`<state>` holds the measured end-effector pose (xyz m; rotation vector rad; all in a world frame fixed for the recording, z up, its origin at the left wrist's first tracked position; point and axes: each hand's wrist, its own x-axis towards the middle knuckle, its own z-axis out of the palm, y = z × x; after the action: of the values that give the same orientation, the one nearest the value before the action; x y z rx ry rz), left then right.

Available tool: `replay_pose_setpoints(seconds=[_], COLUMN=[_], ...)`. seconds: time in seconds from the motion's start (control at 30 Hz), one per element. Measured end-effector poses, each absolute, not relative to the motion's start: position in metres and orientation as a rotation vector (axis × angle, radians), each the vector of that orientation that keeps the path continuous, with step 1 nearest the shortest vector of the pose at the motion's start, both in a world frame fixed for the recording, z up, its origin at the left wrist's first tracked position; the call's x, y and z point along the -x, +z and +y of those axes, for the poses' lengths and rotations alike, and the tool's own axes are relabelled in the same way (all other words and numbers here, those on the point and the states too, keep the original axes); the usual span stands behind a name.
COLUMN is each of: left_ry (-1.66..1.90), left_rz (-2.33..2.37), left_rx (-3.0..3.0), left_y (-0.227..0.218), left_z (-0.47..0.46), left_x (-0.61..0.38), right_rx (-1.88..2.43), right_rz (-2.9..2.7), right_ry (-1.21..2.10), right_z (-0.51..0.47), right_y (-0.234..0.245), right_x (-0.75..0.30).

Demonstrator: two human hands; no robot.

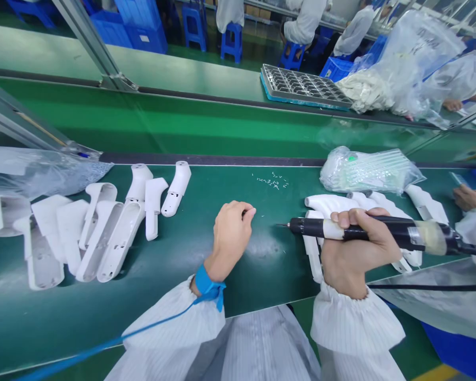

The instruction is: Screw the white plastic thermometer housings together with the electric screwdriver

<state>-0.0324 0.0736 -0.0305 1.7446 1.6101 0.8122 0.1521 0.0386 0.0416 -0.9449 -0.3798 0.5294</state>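
My right hand (pixel 357 248) grips a black electric screwdriver (pixel 365 227) with tape bands on its body. Its tip points left, and its cord runs off to the right. Under that hand lie several white plastic housing shells (pixel 329 203), which it partly hides. My left hand (pixel 232 238) hangs above the green bench mat (pixel 277 275) with its fingers curled closed. Nothing shows in them, though something tiny could be hidden. Just beyond it lie scattered small screws (pixel 270 181). Further left, several more white shells (pixel 119 241) lie heaped. A blue wrist strap (pixel 208 283) circles my left wrist.
A clear bag of long thin parts (pixel 365 170) lies behind my right hand. A co-worker's hand (pixel 472 198) rests at the right edge. Across the green conveyor stand a metal tray (pixel 305 87) and a large plastic bag (pixel 404 69). Blue stools and seated people lie beyond.
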Motion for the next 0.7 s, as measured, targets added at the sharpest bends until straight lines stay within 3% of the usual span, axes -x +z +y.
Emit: replay_pose_setpoints(seconds=[0.37, 0.7], left_ry=[0.708, 0.603], left_rz=[1.547, 1.108], left_rx=[-1.854, -1.743], left_y=[-0.024, -0.017], left_z=[0.046, 0.015], left_x=[0.05, 0.028], right_rx=[1.151, 1.087], right_rz=[-0.352, -0.213], right_ry=[0.573, 0.603], right_z=[-0.009, -0.008], right_y=[0.032, 0.049], right_x=[-0.172, -0.161])
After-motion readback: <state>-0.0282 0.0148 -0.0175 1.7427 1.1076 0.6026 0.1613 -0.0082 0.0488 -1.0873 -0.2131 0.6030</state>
